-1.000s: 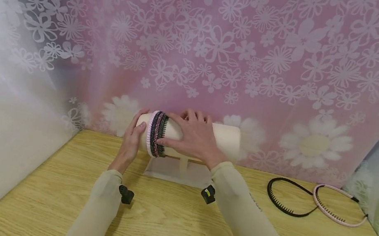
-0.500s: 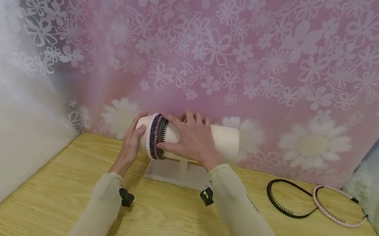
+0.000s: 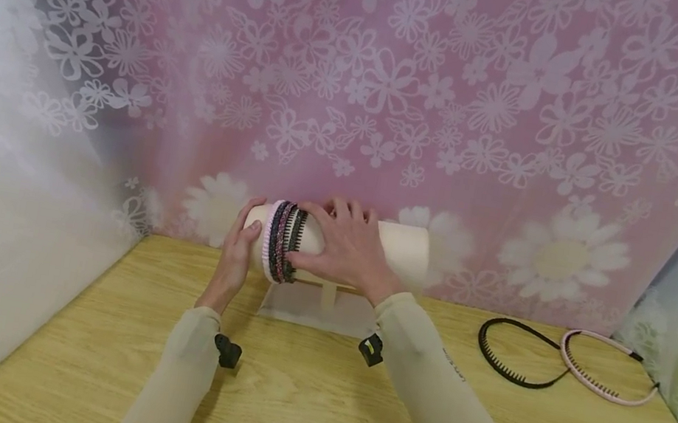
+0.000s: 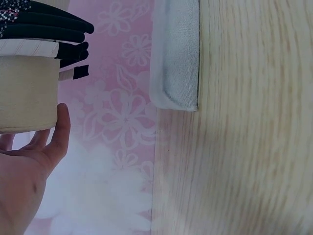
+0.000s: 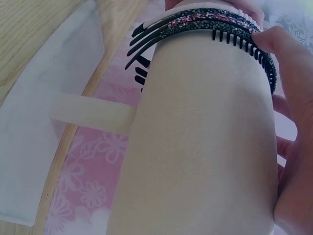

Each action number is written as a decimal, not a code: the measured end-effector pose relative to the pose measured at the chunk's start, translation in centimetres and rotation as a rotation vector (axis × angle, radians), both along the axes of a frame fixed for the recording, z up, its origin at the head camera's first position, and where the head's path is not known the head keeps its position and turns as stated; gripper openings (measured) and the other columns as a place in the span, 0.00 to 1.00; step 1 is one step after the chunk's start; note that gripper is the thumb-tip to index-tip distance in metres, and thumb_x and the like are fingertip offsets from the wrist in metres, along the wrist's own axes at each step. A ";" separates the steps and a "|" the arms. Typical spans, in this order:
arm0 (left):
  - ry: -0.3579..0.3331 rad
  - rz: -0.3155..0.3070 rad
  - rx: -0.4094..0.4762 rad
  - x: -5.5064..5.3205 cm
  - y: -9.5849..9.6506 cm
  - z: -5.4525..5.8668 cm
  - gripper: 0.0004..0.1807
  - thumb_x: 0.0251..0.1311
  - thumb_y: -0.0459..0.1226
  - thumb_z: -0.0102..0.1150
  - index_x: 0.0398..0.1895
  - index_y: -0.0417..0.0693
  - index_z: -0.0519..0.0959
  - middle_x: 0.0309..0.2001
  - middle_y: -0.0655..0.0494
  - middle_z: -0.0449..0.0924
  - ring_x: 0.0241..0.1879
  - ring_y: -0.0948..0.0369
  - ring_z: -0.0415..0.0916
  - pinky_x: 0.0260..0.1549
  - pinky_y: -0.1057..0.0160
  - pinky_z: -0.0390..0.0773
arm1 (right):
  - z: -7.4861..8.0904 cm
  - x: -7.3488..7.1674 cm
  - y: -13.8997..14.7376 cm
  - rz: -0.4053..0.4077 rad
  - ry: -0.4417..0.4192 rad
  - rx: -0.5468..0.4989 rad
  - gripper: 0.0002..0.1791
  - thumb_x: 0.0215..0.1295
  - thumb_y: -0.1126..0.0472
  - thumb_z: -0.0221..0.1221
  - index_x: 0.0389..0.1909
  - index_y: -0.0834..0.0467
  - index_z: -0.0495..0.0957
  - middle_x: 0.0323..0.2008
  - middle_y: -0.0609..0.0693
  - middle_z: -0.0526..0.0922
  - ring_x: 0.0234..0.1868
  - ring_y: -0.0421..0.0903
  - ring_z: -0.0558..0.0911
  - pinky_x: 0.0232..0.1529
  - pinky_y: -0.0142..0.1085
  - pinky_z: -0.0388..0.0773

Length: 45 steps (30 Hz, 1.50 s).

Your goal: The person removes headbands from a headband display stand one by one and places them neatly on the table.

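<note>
Pale-pink headband, glitter headbands, dark toothed headband rightmost: side by side around horizontal cream cylinder, near left end.

1. L forearm: pale long sleeve, runs up from bottom edge w/ slight lean to R.
2. L wrist: bare just past cuff, approx. in line w/ forearm.
3. L hand: gripping, thumb up on near side, fingers bent away fwd.
4. R forearm: same sleeve, slants up & L from lower R, more diagonal than L.
5. R wrist: bare past cuff.
6. R hand: back of hand up, thumb & index spread in C, other fingers arched over, tips partly hidden.
7. Both hands near each other, approx. level, not touching.
</note>
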<state>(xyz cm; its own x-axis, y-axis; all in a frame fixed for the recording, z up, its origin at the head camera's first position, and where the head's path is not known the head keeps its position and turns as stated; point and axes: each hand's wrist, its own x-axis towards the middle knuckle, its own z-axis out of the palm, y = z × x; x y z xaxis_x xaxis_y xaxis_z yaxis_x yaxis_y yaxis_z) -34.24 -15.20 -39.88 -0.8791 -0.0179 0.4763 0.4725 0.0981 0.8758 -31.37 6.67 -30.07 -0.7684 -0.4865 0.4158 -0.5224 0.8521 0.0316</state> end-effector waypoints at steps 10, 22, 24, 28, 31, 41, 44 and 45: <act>-0.007 0.022 -0.005 0.1 0.1 0.1 0.28 0.75 0.51 0.39 0.77 0.66 0.63 0.57 0.46 0.74 0.42 0.55 0.77 0.34 0.63 0.80 | 0.1 0.1 0.0 0.001 -0.031 -0.046 0.44 0.54 0.29 0.60 0.72 0.42 0.68 0.61 0.51 0.75 0.59 0.55 0.73 0.55 0.52 0.68; -0.021 -0.001 0.014 0.1 0.2 0.1 0.28 0.76 0.49 0.37 0.78 0.67 0.61 0.64 0.48 0.71 0.45 0.56 0.76 0.38 0.63 0.80 | 0.2 0.1 0.2 -0.002 -0.081 -0.111 0.40 0.57 0.35 0.55 0.71 0.44 0.70 0.65 0.50 0.74 0.64 0.56 0.71 0.61 0.56 0.65; -0.030 -0.006 0.017 0.1 0.2 0.2 0.28 0.76 0.48 0.37 0.79 0.68 0.60 0.65 0.48 0.70 0.46 0.57 0.75 0.39 0.64 0.80 | 0.2 0.1 0.3 0.001 -0.084 -0.114 0.40 0.57 0.35 0.55 0.71 0.45 0.70 0.66 0.50 0.74 0.64 0.56 0.71 0.61 0.56 0.65; -0.025 0.000 0.015 0.1 0.2 0.1 0.28 0.76 0.50 0.38 0.78 0.68 0.61 0.65 0.49 0.70 0.47 0.56 0.75 0.40 0.63 0.79 | 0.3 0.2 0.3 0.011 -0.090 -0.132 0.39 0.57 0.36 0.55 0.70 0.45 0.71 0.66 0.49 0.75 0.64 0.55 0.72 0.60 0.55 0.65; -0.013 0.012 0.010 0.1 0.2 0.1 0.28 0.76 0.50 0.39 0.78 0.67 0.62 0.64 0.48 0.71 0.46 0.55 0.75 0.40 0.64 0.79 | 0.4 0.2 0.4 0.021 -0.095 -0.144 0.37 0.57 0.37 0.56 0.68 0.44 0.72 0.66 0.48 0.75 0.64 0.54 0.72 0.60 0.55 0.66; -0.020 0.040 0.005 0.1 0.2 0.0 0.27 0.75 0.50 0.39 0.75 0.72 0.64 0.59 0.48 0.73 0.41 0.57 0.77 0.35 0.64 0.80 | 0.5 0.1 0.6 0.046 -0.114 -0.119 0.39 0.59 0.34 0.60 0.70 0.45 0.71 0.68 0.49 0.75 0.67 0.55 0.72 0.63 0.55 0.66; -0.020 0.033 0.008 0.1 0.1 0.0 0.27 0.75 0.50 0.39 0.76 0.72 0.64 0.58 0.48 0.73 0.40 0.57 0.77 0.34 0.64 0.80 | 0.5 0.1 0.7 0.049 -0.122 -0.125 0.39 0.59 0.34 0.62 0.70 0.45 0.71 0.68 0.49 0.75 0.68 0.55 0.72 0.64 0.56 0.66; -0.022 0.030 0.011 0.1 0.1 0.0 0.27 0.76 0.49 0.39 0.76 0.71 0.64 0.58 0.49 0.73 0.41 0.57 0.77 0.35 0.64 0.80 | 0.6 0.1 0.7 0.050 -0.124 -0.128 0.39 0.59 0.35 0.62 0.71 0.45 0.71 0.68 0.49 0.75 0.68 0.54 0.72 0.63 0.56 0.66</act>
